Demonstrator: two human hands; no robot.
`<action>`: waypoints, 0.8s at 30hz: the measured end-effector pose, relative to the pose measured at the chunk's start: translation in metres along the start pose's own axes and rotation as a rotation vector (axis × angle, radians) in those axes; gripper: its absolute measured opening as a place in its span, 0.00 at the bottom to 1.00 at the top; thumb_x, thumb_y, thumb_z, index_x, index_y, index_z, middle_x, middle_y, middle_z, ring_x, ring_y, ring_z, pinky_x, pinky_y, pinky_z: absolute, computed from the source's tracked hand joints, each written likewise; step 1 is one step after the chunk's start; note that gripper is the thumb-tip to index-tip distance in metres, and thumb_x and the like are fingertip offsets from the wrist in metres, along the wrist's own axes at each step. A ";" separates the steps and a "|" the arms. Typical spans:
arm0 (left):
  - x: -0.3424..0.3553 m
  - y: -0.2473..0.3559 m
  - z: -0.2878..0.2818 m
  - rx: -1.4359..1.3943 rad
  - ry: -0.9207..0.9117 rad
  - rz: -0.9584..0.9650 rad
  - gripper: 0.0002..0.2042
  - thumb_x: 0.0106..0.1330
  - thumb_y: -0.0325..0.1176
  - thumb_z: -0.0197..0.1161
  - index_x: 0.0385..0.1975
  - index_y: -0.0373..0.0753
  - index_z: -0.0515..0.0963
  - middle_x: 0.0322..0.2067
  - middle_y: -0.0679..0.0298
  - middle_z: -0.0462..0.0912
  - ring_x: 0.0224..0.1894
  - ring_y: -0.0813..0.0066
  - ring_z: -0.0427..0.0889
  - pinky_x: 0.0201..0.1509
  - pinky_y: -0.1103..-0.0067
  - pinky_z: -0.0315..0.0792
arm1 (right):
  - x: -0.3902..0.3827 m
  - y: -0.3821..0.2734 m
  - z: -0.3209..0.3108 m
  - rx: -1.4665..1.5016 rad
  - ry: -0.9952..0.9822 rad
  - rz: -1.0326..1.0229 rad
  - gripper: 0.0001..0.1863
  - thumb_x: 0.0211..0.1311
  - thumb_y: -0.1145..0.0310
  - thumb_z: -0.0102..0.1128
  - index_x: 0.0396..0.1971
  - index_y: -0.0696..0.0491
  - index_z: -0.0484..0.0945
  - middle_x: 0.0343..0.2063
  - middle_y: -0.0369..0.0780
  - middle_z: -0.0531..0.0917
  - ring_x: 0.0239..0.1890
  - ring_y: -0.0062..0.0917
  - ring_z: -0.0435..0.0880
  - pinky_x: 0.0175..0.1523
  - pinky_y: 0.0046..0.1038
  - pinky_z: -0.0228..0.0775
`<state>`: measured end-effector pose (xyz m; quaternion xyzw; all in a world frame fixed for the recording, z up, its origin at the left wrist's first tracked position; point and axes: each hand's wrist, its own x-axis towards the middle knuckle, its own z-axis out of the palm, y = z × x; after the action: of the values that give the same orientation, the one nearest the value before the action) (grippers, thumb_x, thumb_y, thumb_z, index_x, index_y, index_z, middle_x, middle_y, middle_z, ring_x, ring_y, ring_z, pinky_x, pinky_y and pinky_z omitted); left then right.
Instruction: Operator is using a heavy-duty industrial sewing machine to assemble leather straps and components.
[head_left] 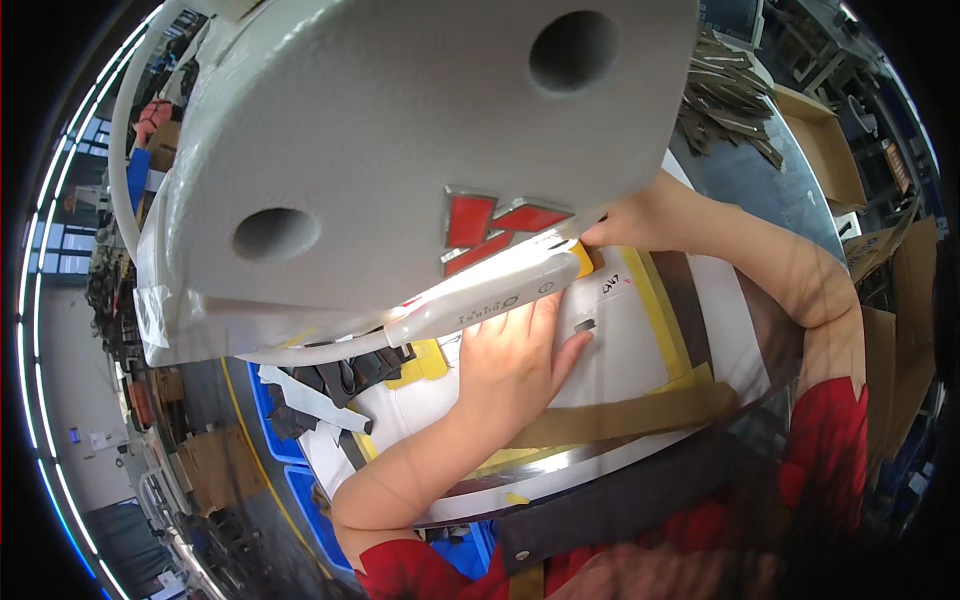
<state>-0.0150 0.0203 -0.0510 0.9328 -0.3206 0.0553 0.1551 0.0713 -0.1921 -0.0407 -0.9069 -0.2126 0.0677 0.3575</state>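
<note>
A large grey machine head (400, 130) with a red emblem fills the upper middle and hides much of the work. Along its lower edge a lit white lamp bar (490, 295) crosses over my fingers. My left hand (505, 365) lies flat on the white work surface (625, 350), fingers stretched forward under the lamp, thumb apart; its fingertips are hidden. Next to the thumb is a small dark scrap (584, 325). My right hand (640, 217) reaches behind the machine head, beside a yellow piece (582, 260). Most of its fingers are hidden. An olive-brown strip (620, 415) lies near me.
Yellow tape (655, 310) edges the surface. Dark and pale fabric scraps (320, 390) lie at the left, above blue bins (310, 500). A pile of olive strips (730, 95) sits at the back right. Cardboard boxes (820, 140) stand beyond the table's right edge.
</note>
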 end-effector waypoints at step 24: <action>0.015 -0.003 0.002 -0.012 0.048 0.032 0.29 0.50 0.46 0.69 0.48 0.33 0.72 0.48 0.56 0.75 0.49 0.57 0.73 0.50 0.66 0.65 | -0.035 0.067 -0.096 -0.409 0.461 0.170 0.17 0.50 0.54 0.65 0.20 0.53 0.75 0.19 0.37 0.76 0.25 0.28 0.76 0.31 0.29 0.66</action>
<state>-0.0016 0.0127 -0.0507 0.9250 -0.3319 0.0784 0.1675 0.0888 -0.3108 -0.0163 -0.9660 -0.0585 -0.1539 0.1994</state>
